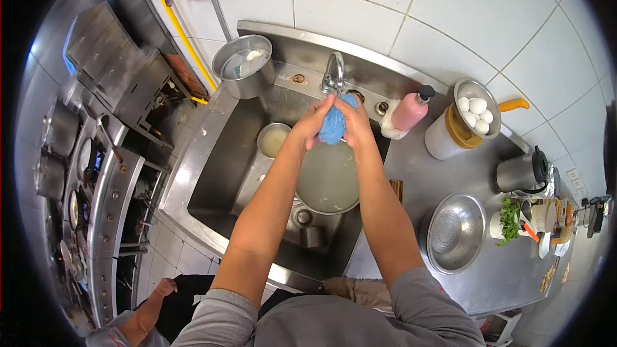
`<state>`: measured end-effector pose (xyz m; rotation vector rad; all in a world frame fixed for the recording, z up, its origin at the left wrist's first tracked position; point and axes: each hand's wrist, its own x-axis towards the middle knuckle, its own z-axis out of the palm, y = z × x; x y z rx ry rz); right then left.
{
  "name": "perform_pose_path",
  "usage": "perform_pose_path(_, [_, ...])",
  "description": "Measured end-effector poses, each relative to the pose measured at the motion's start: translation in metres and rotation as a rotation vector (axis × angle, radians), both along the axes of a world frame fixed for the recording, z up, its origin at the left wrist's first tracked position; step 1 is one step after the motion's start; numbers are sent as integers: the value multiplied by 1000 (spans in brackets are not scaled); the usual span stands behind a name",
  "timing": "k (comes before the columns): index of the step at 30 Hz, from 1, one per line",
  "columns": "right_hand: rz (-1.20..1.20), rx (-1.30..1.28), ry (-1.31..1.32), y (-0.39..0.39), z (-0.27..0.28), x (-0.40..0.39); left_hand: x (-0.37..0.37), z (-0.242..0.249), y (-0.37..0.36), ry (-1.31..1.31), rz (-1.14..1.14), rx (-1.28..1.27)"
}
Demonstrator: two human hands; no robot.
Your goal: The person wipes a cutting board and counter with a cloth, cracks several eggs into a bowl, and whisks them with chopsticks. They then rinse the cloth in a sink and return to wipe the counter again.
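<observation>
My left hand and my right hand are both closed around a crumpled blue cloth, pressing it from either side. They hold it just below the spout of the chrome faucet, above the sink. Beneath my hands stands a large round pot of cloudy water, partly covered by my forearms. To its left sits a small bowl with pale liquid. A small metal cup lies near the drain in the steel sink.
A steel pot stands at the sink's back left corner. On the right are a pink pump bottle, a strainer of eggs, a metal colander and a kettle. Another person's arm shows lower left, near the stove.
</observation>
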<state>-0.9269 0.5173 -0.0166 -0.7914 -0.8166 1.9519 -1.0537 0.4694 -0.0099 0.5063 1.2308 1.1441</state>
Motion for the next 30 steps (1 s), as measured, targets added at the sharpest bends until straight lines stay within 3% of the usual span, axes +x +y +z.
perform_pose_path(1, [-3, 96, -27, -1, 11, -5, -1, 4, -4, 2, -3, 0])
perform_pose_path(3, [-15, 196, -54, -1, 39, -8, 2, 13, -14, -370, -193, 222])
perform_pose_path(4, [58, 210, 5, -3, 53, -7, 3, 18, -16, -371, -200, 220])
perform_pose_path(6, [129, 222, 64, 3, 63, -5, 5, 23, -18, -240, -308, 211])
perform_pose_path(8, [358, 299, -106, 16, 67, -4, 5, 23, -14, -145, -334, 202])
perform_pose_path(10, [373, 351, -183, 17, 71, -4, 4, 22, -8, -49, -358, 196])
perform_pose_path(11, [389, 404, -258, 17, 73, -5, 4, 22, -6, 161, -348, 119])
perform_pose_path(12, [384, 401, -258, 20, 70, -8, 5, 21, -4, 370, -337, 42])
perform_pose_path(16, [224, 338, -305, 9, 56, -23, 20, -7, -11, 494, -134, 178])
perform_pose_path(18, [147, 332, -345, 6, 52, -22, 18, -20, -9, 960, -67, 316])
perform_pose_path(19, [125, 247, -263, 6, 42, -23, 20, -7, -13, 961, -58, 320])
perform_pose_path(21, [117, 169, -182, 2, 23, -28, 24, 12, -29, 1279, -114, 100])
perform_pose_path(23, [-41, -18, 95, -9, 6, -29, 19, 0, -36, 1318, -103, 120])
perform_pose_path(28, [-47, -140, -82, -43, -29, -38, -2, -59, -80, 1403, -44, 96])
perform_pose_path(30, [19, -156, -130, -32, -43, -33, -15, -75, -110, 1188, -51, 23])
